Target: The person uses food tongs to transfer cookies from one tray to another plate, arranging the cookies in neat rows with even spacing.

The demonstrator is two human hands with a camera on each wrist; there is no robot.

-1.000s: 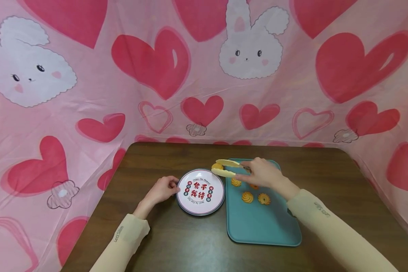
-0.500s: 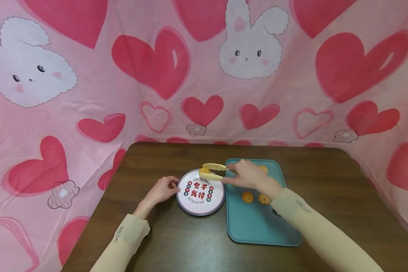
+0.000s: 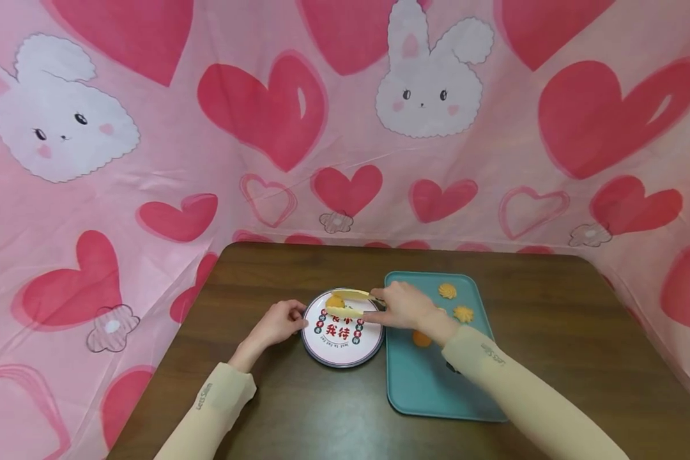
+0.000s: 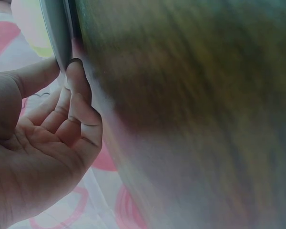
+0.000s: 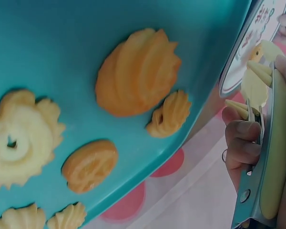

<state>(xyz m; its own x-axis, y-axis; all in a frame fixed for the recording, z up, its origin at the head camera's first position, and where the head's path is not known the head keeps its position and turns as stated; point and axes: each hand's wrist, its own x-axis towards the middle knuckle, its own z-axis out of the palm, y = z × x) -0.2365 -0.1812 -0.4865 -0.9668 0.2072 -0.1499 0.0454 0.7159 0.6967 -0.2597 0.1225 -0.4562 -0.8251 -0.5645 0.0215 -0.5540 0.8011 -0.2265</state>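
The surface (image 3: 552, 306) looks like dark matt wood grain. The tray (image 3: 431, 390) is smooth teal plastic, the plate (image 3: 342, 351) glossy and printed, and the tongs (image 3: 349, 303) pale plastic (metal at the hinge). The backdrop (image 3: 207, 160) is creased, slightly shiny cloth.

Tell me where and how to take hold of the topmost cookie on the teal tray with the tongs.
Take the swirl cookie across its ridged sides, coming straight down from above. It lies flat near the teal tray's far edge, apart from the other cookies, so both tips of the yellow tongs, now in the right hand over the plate, should fit beside it. A light grip probably suffices.
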